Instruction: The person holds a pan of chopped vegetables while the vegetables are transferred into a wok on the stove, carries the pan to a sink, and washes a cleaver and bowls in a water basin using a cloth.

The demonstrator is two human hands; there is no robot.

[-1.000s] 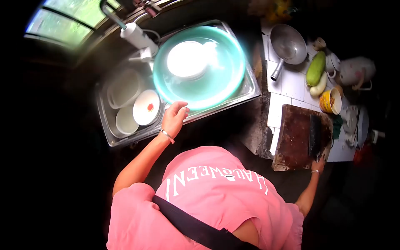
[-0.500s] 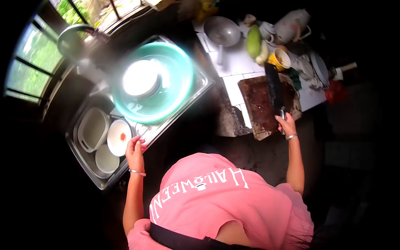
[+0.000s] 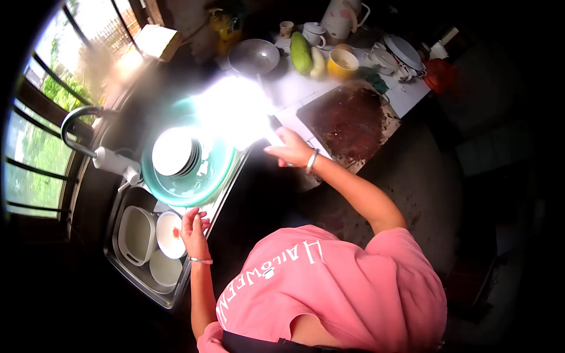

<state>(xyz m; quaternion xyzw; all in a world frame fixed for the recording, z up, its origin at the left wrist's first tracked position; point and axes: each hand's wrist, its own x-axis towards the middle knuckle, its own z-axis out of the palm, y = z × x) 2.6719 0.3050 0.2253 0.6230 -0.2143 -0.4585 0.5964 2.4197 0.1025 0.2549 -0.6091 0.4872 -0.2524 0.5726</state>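
Note:
My right hand (image 3: 291, 148) is closed round the handle of a cleaver (image 3: 273, 126), between the sink and the cutting board. Strong white glare hides most of the blade. My left hand (image 3: 194, 230) is open and empty, its fingers loosely bent, beside a white bowl (image 3: 169, 234) with a red mark. That bowl sits in the sink with another round bowl (image 3: 166, 269) and a pale oval basin (image 3: 136, 234). Above them, a teal basin (image 3: 194, 199) holds stacked white dishes (image 3: 172, 152) in water.
A worn cutting board (image 3: 347, 125) lies on the tiled counter (image 3: 412, 97). Behind it are a wok (image 3: 254, 57), a green gourd (image 3: 301, 54), a yellow tub (image 3: 342, 63) and a lidded cup (image 3: 313, 34). The faucet (image 3: 115, 163) stands left of the basin, near the barred window.
The cleaver has been lifted off the cutting board and carried left toward the teal basin in my right hand. My left hand stays beside the bowls. The view has turned, shifting the counter left.

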